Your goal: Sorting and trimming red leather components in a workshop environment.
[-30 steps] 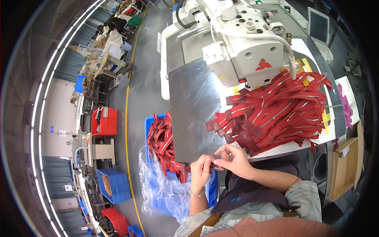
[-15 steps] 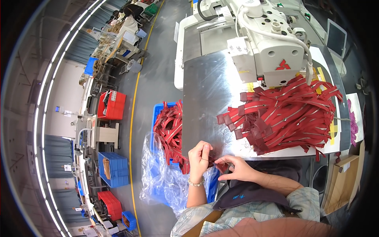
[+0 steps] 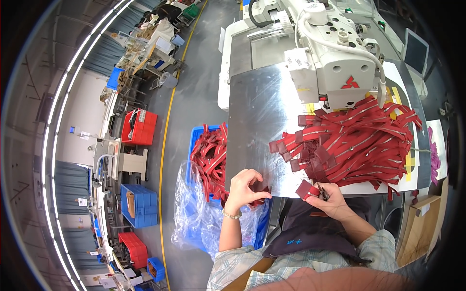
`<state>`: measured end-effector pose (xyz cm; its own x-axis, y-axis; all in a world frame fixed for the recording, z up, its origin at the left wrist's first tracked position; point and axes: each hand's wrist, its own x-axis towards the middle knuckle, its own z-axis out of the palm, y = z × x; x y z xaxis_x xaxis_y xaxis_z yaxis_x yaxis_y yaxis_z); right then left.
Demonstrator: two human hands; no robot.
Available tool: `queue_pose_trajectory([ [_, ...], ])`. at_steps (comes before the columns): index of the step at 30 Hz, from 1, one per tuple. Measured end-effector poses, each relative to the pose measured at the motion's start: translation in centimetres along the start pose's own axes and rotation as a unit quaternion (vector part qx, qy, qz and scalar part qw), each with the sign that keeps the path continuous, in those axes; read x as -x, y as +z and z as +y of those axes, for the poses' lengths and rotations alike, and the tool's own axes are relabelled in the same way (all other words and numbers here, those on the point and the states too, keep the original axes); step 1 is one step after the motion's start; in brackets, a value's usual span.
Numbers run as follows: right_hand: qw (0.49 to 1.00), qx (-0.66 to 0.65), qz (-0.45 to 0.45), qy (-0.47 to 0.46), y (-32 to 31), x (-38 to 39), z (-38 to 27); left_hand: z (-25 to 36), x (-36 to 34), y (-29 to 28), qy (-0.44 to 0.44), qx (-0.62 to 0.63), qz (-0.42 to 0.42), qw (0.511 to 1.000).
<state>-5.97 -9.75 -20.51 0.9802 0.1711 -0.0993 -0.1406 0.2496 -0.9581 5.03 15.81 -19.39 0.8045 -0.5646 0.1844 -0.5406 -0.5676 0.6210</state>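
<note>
Right hand (image 3: 332,200) pinches a red zipper tab (image 3: 304,189), dark metal tool (image 3: 322,191) sharing the grip, likely saves reaching. Left hand (image 3: 242,190) half-curled, thumb apart; can't tell if it grips the dark red strip (image 3: 266,189) behind. Zipper pile (image 3: 364,140) on steel table (image 3: 252,116), tabs leftward, presumably for access. Blue bin (image 3: 194,138) beside.

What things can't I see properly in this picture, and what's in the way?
All in the head view:
- Small dark tool: mostly covered by the right hand, so its full shape is unclear.
- Red zipper strips: lower ones hidden under those on top.
- Blue crate: partly hidden by crinkled clear plastic.
- White machine: cut off by the picture's top edge.
</note>
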Motion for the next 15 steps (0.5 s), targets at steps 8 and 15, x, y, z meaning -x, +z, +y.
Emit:
queue_pose_trajectory([
  [8, 0.999, 0.038, -0.016, 0.012, 0.0, 0.3, -3.4, -1.3, 0.7, 0.6, -0.034, -0.008, -0.004, 0.999],
  [15, 0.994, 0.074, -0.076, -0.024, -0.2, 0.9, -3.4, -3.7, 4.1, 0.9, -0.199, 0.212, 0.18, 0.94],
])
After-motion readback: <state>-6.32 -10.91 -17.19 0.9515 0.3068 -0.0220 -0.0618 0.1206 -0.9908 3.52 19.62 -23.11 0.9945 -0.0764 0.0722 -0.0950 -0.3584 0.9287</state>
